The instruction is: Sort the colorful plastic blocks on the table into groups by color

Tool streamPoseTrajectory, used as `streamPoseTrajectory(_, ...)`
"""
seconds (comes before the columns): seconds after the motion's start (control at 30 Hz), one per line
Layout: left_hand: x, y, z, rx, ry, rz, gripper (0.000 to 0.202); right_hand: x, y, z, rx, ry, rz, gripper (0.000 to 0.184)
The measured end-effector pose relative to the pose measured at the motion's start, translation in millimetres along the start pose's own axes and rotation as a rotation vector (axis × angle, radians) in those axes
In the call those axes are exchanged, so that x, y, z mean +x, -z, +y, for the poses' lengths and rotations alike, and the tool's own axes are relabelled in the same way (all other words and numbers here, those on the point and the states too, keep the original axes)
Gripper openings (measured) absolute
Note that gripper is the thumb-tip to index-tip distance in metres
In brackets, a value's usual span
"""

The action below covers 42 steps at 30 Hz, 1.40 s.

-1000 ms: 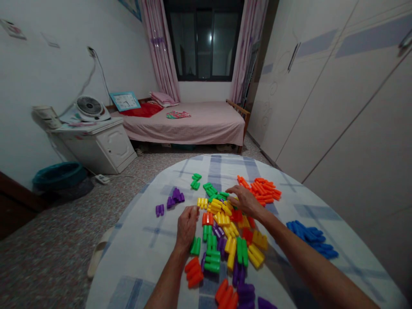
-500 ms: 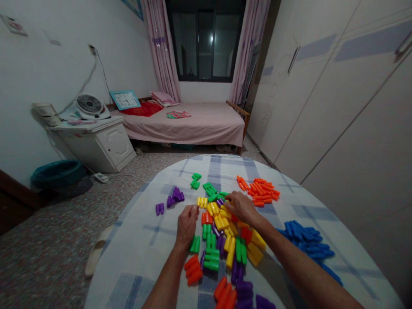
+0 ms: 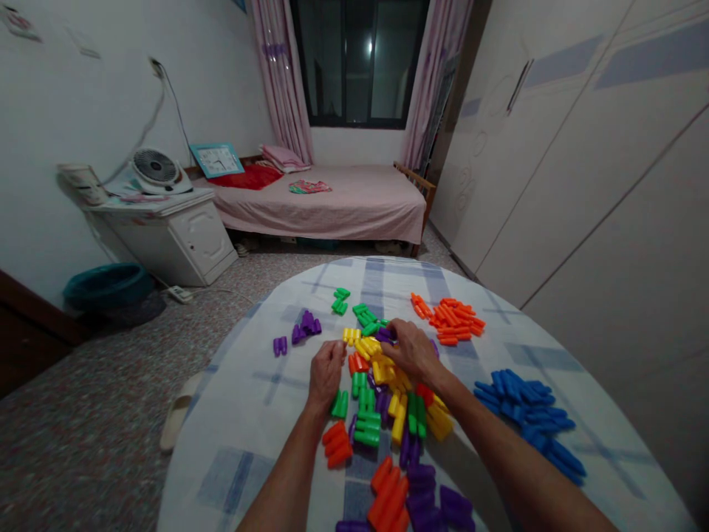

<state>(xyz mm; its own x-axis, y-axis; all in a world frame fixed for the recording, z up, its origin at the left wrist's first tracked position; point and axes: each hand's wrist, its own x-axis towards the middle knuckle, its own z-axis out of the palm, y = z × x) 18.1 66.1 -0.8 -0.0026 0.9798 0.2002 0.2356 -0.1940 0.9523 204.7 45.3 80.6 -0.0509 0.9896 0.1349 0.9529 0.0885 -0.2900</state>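
Head view: your right hand [image 3: 410,351] slides nearer, over yellow pieces [image 3: 383,371] between far and near edges of the surface [image 3: 266,436], bringing them within reach; left hand [image 3: 326,372] curls alongside; can't tell either grip.

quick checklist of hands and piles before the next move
1. Right hand at the yellow pieces: ok
2. Right hand's grip on a piece: cannot tell, fingertips obscured
3. Left hand clear of the blue pile: ok
4. Blue pile apart from the orange pile: ok
5. Middle heap all one colour: not ok, yellow, green, purple and red-orange mixed
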Motion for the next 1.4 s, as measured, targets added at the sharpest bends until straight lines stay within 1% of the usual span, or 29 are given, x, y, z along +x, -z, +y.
streamPoseTrajectory(0.1,0,0.9,4,0.031,-0.012,0.003,0.036,-19,5,-2,0.11,0.086,-0.012,0.015)
streamPoseTrajectory(0.2,-2,1.1,9,0.017,-0.026,-0.005,0.027,-37,0,-6,0.178,0.148,-0.024,0.015)
streamPoseTrajectory(0.3,-5,0.5,14,-0.008,-0.075,-0.031,0.023,-54,-6,-5,0.296,0.193,0.042,0.022)
streamPoseTrajectory(0.37,-7,-0.1,17,-0.001,-0.12,-0.068,0.022,-69,-8,0,0.38,0.138,0.127,0.022)
streamPoseTrajectory(0.5,-12,-1.5,21,0.068,-0.262,-0.16,0.021,-98,-17,20,0.478,-0.095,0.315,0.02)
streamPoseTrajectory(0.57,-14,-1.7,24,0.143,-0.341,-0.221,0.023,-107,-24,30,0.51,-0.177,0.382,0.021)
streamPoseTrajectory(0.7,-15,-1.3,33,0.339,-0.446,-0.376,0.031,-110,-37,43,0.531,-0.266,0.493,0.024)
streamPoseTrajectory(0.77,-17,-1.7,38,0.437,-0.474,-0.44,0.03,-109,-41,45,0.553,-0.292,0.524,0.025)
streamPoseTrajectory(0.83,-18,-3.0,42,0.514,-0.49,-0.462,0.024,-109,-43,47,0.582,-0.305,0.534,0.025)
streamPoseTrajectory(0.87,-19,-3.8,44,0.538,-0.492,-0.454,0.02,-109,-43,48,0.592,-0.304,0.534,0.025)
streamPoseTrajectory(0.93,-18,-4.7,48,0.558,-0.472,-0.393,0.016,-110,-44,51,0.603,-0.303,0.544,0.025)
streamPoseTrajectory(1.03,-8,-1.1,51,0.579,-0.382,-0.239,0.015,-109,-44,55,0.602,-0.31,0.551,0.024)
streamPoseTrajectory(1.13,9,8.9,48,0.604,-0.259,-0.094,0.017,-107,-44,57,0.599,-0.309,0.534,0.024)
streamPoseTrajectory(1.2,19,16.0,42,0.623,-0.155,-0.065,0.021,-107,-44,57,0.605,-0.307,0.526,0.024)
streamPoseTrajectory(1.27,26,21.4,36,0.665,-0.069,-0.085,0.024,-107,-44,57,0.616,-0.312,0.52,0.023)
streamPoseTrajectory(1.33,29,25.3,30,0.736,-0.034,-0.099,0.025,-107,-44,57,0.627,-0.317,0.514,0.022)
streamPoseTrajectory(1.4,28,29.6,26,0.826,-0.026,-0.066,0.025,-107,-45,58,0.637,-0.321,0.517,0.022)
